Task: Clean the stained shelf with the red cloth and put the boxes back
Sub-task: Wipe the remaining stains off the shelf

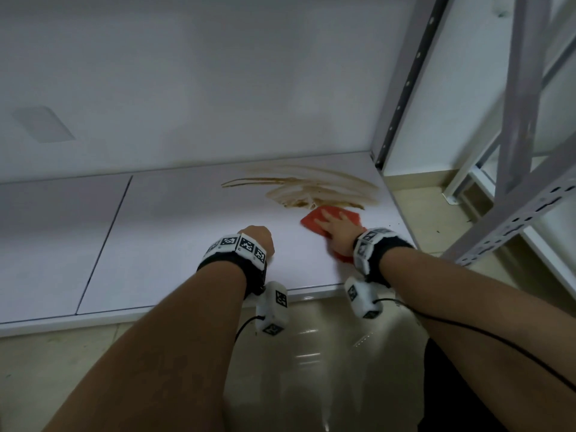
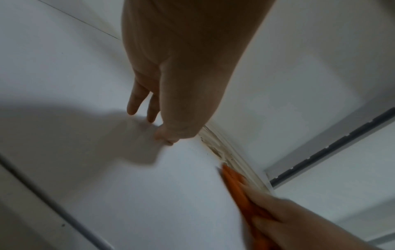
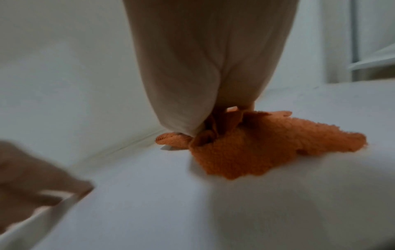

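A brown smeared stain [image 1: 299, 188] lies near the back right of the white shelf [image 1: 187, 244]. The red cloth [image 1: 314, 221] lies just in front of the stain. My right hand [image 1: 335, 221] presses on the cloth with fingers spread flat. In the right wrist view the cloth [image 3: 256, 148] is bunched under the hand. My left hand [image 1: 257, 236] rests on the bare shelf left of the cloth, its fingertips [image 2: 132, 110] touching the board and holding nothing. The left wrist view shows the stain [image 2: 215, 147] beyond the cloth [image 2: 237, 191]. No boxes are in view.
A grey perforated upright [image 1: 405, 85] stands at the shelf's back right corner. A second metal rack [image 1: 523, 120] stands to the right. A seam [image 1: 106, 238] splits the shelf boards on the left. Glossy floor [image 1: 311, 353] lies below the shelf's front edge.
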